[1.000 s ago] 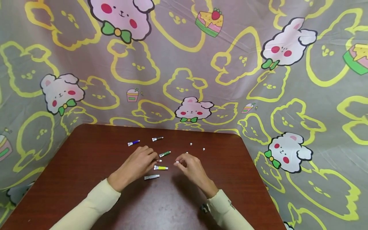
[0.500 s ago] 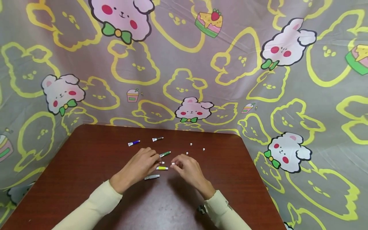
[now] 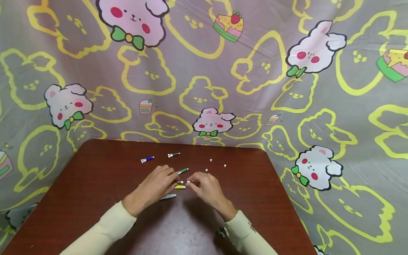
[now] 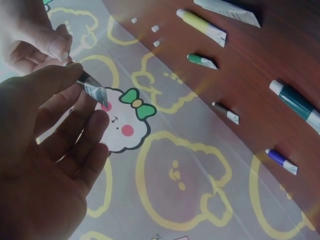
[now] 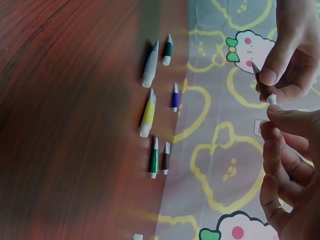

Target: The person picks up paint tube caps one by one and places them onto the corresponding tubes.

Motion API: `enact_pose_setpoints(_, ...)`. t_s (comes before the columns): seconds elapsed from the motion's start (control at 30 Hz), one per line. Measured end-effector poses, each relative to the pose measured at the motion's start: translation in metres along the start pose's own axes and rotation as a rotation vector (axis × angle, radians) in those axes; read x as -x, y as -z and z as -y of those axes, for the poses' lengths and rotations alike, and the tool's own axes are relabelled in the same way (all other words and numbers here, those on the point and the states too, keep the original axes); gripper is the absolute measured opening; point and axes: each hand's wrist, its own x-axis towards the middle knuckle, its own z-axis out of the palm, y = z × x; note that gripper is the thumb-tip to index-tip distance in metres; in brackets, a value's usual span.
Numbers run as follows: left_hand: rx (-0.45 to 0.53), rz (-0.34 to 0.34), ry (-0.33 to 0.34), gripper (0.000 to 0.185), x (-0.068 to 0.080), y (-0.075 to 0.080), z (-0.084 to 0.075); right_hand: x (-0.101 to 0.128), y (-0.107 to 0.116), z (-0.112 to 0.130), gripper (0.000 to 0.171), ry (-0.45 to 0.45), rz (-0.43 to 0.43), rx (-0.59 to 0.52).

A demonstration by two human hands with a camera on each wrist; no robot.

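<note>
My left hand (image 3: 157, 185) pinches a small dark paint tube (image 4: 94, 91) between thumb and fingers, its crimped silver end showing in the left wrist view. Facing it, my right hand (image 3: 206, 187) pinches a tiny white cap (image 3: 188, 182) at the tube's white-tipped end. Whether cap and tube touch is too small to tell. Below the hands on the table lie a yellow paint tube (image 3: 180, 187) and a silver-grey one (image 3: 169, 196), both partly covered by my left hand in the head view. A green paint tube (image 3: 183, 171) lies just beyond the fingers.
Farther back lie a blue paint tube (image 3: 147, 159) and a dark brown one (image 3: 174, 154). A teal tube (image 4: 295, 102) shows in the left wrist view. Several loose white caps (image 3: 206, 170) sit right of centre. Patterned cloth (image 3: 165, 85) hangs behind the brown table (image 3: 264, 212).
My right hand has moved left with the white cap, closing the gap to the tube. My left hand has shifted slightly right with the dark tube.
</note>
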Motion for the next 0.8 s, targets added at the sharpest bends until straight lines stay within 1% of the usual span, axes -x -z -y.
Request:
enact_pose_setpoints(0.1,0.003,0.003,0.001,0.023,0.0002,0.0000,-0.0006,-0.0007,-0.0003,0.0018,0.012,0.012,0.003,-0.002)
enact_pose_setpoints(0.33,-0.006,0.001,-0.004,0.022,0.0001,-0.0003,-0.0017,-0.0021,-0.0023,0.0054,0.012,0.002,0.027,-0.024)
enact_pose_setpoints(0.63,-0.016,0.026,0.005,0.021,0.0006,0.0019,-0.0036,-0.0023,-0.0052,0.0080,0.012,0.016,0.013,-0.032)
enact_pose_setpoints(0.8,-0.018,0.023,0.002,0.022,0.0002,0.0030,-0.0040,-0.0021,-0.0074,0.0085,0.012,0.030,-0.005,-0.018)
